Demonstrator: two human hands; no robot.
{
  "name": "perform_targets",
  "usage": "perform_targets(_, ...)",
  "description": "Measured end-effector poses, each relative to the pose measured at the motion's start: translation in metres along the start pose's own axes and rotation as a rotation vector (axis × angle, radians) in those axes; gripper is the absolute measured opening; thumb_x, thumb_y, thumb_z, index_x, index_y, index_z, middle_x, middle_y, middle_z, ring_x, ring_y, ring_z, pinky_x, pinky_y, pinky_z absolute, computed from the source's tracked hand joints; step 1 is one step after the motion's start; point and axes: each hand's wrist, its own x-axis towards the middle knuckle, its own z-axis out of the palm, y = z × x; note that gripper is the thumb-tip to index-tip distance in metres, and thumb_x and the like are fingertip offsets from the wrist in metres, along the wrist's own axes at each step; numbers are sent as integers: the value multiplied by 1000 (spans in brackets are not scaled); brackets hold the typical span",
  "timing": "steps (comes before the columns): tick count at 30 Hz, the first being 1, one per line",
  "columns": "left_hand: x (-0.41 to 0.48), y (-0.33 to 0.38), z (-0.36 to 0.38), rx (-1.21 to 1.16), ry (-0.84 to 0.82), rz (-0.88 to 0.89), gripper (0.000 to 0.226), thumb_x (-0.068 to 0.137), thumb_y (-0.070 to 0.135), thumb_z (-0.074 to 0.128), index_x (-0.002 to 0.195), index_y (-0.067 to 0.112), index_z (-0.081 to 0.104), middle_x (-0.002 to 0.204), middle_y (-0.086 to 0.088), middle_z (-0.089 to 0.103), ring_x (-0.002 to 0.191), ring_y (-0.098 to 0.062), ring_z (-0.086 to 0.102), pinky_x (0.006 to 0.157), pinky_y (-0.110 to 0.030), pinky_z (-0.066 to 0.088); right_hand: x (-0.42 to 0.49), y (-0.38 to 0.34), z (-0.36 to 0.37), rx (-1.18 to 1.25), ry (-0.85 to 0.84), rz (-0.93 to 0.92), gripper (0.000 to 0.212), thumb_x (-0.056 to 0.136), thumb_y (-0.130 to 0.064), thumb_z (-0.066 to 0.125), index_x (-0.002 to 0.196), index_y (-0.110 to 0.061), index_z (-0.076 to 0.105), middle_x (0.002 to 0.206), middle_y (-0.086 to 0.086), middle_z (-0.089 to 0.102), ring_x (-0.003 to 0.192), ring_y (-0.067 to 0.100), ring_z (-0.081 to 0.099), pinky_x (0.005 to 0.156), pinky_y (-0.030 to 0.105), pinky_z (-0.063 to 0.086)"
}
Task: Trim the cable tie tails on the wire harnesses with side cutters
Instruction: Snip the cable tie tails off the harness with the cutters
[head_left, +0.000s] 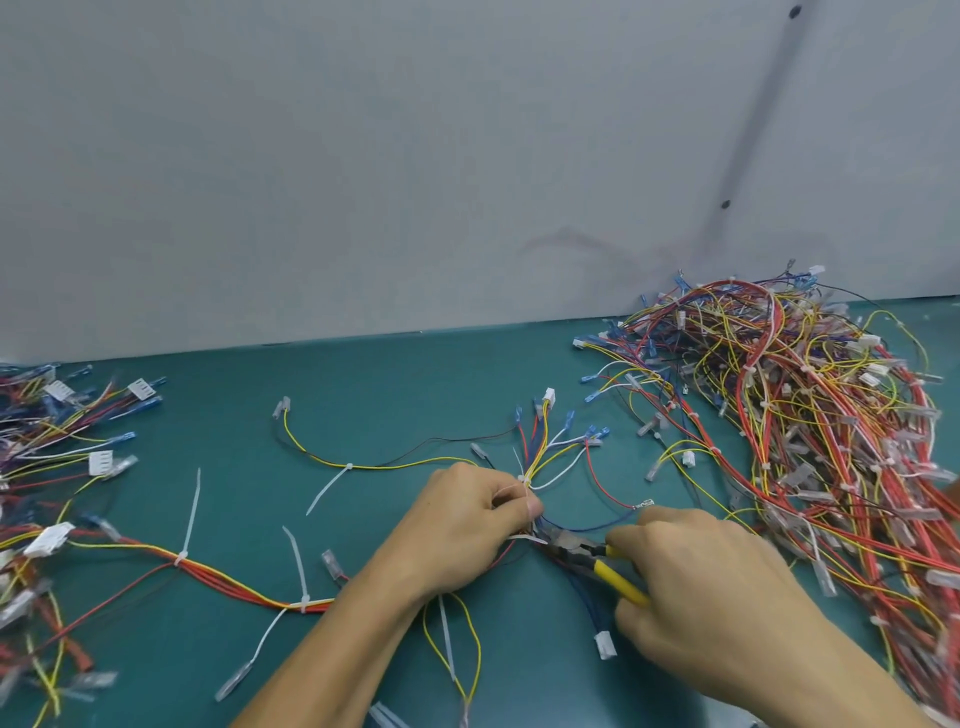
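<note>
Logged at about 5 o'clock on the teal-green desk (363, 395): one loose harness of red, yellow, blue and white wires (543, 452), with connector ends fanned toward 12 o'clock. Found left hand (467, 525) with grip pinching the bundle between thumb and curled fingers right at a tie, presumably to steady the wires and lift the tail clear of the insulation. Found right hand (701, 587) with grip wrapped round the yellow-sleeved handles of the dark steel side cutters (587, 553), nose aimed toward 9 o'clock and set against a short white plastic cable tie tail (524, 539) just beside the left thumb. Unable to tell whether jaws gapped or closed on the tail; too dark and small. Judged step: cut at this tie in hand, not confirmed done. Counted several long white untrimmed tails (191, 514) at 7 to 8 o'clock along a red-and-yellow run leading under the left forearm, hence more trimming to do. Noted large tangled heap of similar harnesses (805, 415) at 3 o'clock, near the right hand, and a smaller heap (52, 441) at 9 o'clock; probably one stock and one finished, unable to say which. Risk of nicking insulation with the blade set too deep in the bundle; advisable to lay the flat face against the tie head.
</note>
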Motion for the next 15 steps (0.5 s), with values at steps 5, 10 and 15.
perform_targets(5,0,0,0,-17,-11,-20,28,87,30,58,77,4,65,56,-1,48,51,-8,35,53,-27,33,3,0,1,-15,-15,-8,15,81,-39,45,86,-25,43,88,-7,40,97,23,58,61,32,30)
perform_targets(10,0,1,1,8,-14,-7,33,83,35,55,75,4,63,63,-15,51,54,-9,35,55,-29,34,6,0,2,-29,-32,-22,14,81,-39,45,84,-26,41,89,-6,43,98,24,57,61,32,30)
perform_targets(15,0,1,0,14,-10,-13,31,87,30,57,75,2,62,57,-5,41,53,-10,32,53,-29,30,7,2,3,-58,-44,-24,15,81,-40,45,85,-25,41,88,-4,45,94,26,56,60,32,30)
